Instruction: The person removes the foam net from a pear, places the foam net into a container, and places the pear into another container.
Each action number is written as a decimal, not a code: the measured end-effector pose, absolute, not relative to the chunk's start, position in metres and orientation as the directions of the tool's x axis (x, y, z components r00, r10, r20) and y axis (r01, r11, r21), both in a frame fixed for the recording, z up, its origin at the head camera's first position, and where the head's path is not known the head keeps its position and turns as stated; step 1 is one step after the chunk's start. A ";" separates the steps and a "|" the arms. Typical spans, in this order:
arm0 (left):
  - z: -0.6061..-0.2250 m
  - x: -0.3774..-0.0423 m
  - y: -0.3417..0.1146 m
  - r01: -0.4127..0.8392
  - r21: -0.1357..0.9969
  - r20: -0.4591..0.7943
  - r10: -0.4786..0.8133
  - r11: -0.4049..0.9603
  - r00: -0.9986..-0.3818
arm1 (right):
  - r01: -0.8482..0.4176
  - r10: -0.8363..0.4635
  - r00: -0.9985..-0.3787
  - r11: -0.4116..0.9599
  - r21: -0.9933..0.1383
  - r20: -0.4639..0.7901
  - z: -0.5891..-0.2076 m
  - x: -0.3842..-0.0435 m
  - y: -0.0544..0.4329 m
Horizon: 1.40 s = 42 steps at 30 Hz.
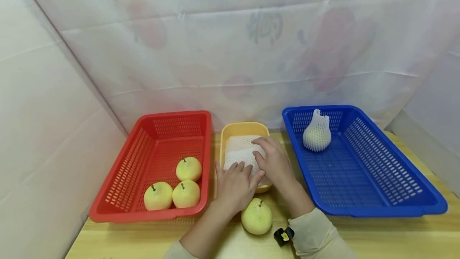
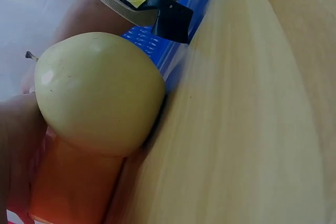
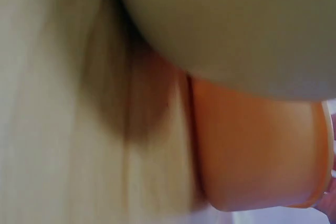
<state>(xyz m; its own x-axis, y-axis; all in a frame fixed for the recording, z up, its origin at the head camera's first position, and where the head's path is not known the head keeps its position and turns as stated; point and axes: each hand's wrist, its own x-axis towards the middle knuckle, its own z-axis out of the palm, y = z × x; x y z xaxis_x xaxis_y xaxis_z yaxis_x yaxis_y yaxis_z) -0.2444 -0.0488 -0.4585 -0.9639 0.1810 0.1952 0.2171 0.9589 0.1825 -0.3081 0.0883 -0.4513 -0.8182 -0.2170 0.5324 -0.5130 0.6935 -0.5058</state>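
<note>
White foam fruit nets (image 1: 240,156) lie in a small yellow-orange container (image 1: 226,131) at the middle of the table. My left hand (image 1: 234,187) reaches over its near side, fingers extended onto the nets. From the right, my right hand (image 1: 274,159) reaches over the same container, with a gap between thumb and bent forefinger at the nets. A yellow pear (image 1: 256,216) with a short stem stands on the table just in front of the container, below the hands. That pear (image 2: 100,93) looms large in the left wrist view; the right wrist view shows the container's outer wall (image 3: 257,150).
To the left, a red basket (image 1: 123,215) holds three pears (image 1: 186,194). On the right, a blue basket (image 1: 363,183) holds one pear in a white foam net (image 1: 316,133). A pale printed cloth (image 1: 230,51) hangs behind the wooden table (image 1: 143,239).
</note>
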 end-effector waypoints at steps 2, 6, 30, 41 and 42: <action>-0.458 -0.245 -0.049 0.224 0.176 0.203 0.188 0.958 -0.961 | -0.543 -0.271 -0.795 0.718 -0.436 0.543 -0.450 -0.306 0.089; -0.458 -0.244 -0.050 0.219 0.190 0.176 0.186 0.957 -0.967 | -0.480 -0.367 -0.871 0.777 -0.408 0.326 -0.454 -0.304 0.087; -0.454 -0.243 -0.050 0.222 0.225 0.142 0.194 0.949 -0.971 | -0.427 -0.363 -0.903 0.814 -0.393 0.230 -0.457 -0.297 0.087; -0.445 -0.240 -0.052 0.222 0.339 0.141 0.184 0.914 -0.973 | -0.514 -0.238 -0.795 0.753 -0.410 0.559 -0.443 -0.284 0.089; -0.444 -0.240 -0.052 0.225 0.356 0.148 0.183 0.907 -0.972 | -0.519 -0.214 -0.785 0.740 -0.429 0.581 -0.441 -0.282 0.089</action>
<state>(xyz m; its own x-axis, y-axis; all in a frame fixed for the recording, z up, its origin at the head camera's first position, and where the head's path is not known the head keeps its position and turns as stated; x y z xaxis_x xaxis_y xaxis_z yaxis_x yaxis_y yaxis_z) -0.2396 -0.0516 -0.4440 -0.9719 0.1826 0.1482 0.2247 0.9071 0.3560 -0.2824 0.0890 -0.4407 -0.7853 -0.2145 0.5807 -0.5190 0.7396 -0.4287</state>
